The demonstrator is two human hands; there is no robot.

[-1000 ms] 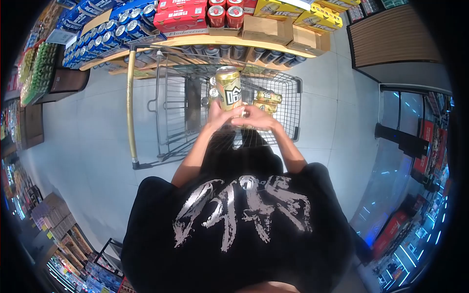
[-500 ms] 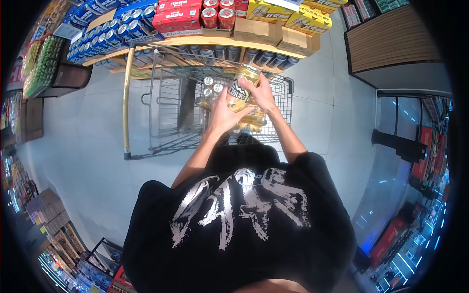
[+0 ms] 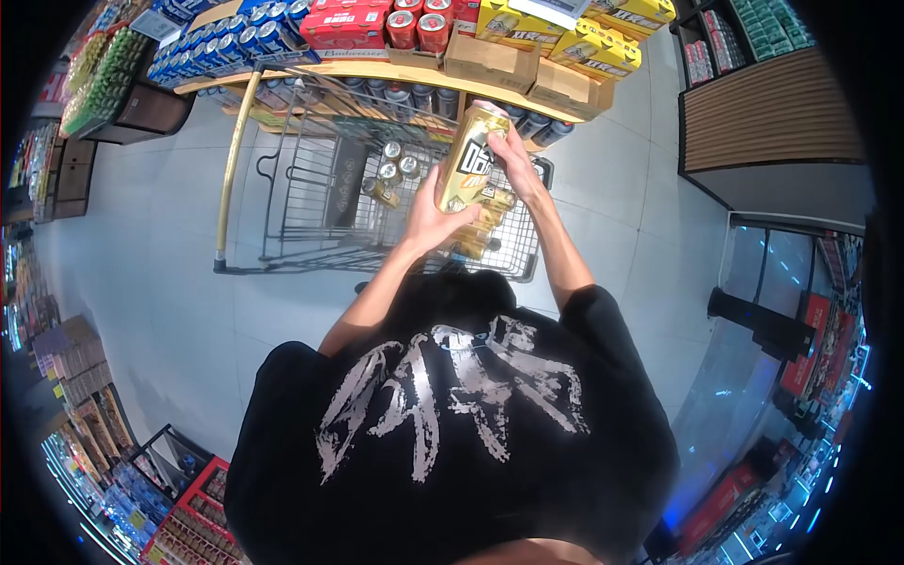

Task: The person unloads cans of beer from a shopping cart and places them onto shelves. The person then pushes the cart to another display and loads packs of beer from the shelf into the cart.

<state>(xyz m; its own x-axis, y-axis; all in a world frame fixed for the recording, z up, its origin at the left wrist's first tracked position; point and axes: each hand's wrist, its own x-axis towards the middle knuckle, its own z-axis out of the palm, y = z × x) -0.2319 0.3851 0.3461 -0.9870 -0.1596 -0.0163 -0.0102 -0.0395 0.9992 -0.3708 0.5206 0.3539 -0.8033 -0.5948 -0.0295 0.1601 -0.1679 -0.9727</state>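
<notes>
A tall gold can [image 3: 463, 168] with black and white lettering is held tilted above the shopping cart [image 3: 311, 212]. My left hand [image 3: 436, 218] grips its lower left part, thumb along the bottom. My right hand [image 3: 513, 165] clasps its upper right side. Below, in the cart's basket, several gold cans [image 3: 478, 234] lie on their sides, partly hidden by my left hand and the held can. To their left, a few cans [image 3: 389, 172] stand upright with their tops showing, and one gold can [image 3: 381, 193] lies beside them.
Behind the cart is a wooden display shelf [image 3: 377, 71] with blue cans [image 3: 221, 52], red packs [image 3: 348, 26], yellow cartons [image 3: 595, 47] and open cardboard trays [image 3: 492, 61]. A wood-slatted counter [image 3: 753, 113] stands at right. Produce [image 3: 99, 94] is at far left.
The held can has been turned, so different lettering faces me, and it is raised slightly. My view has shifted a little; both hands still hold the can.
</notes>
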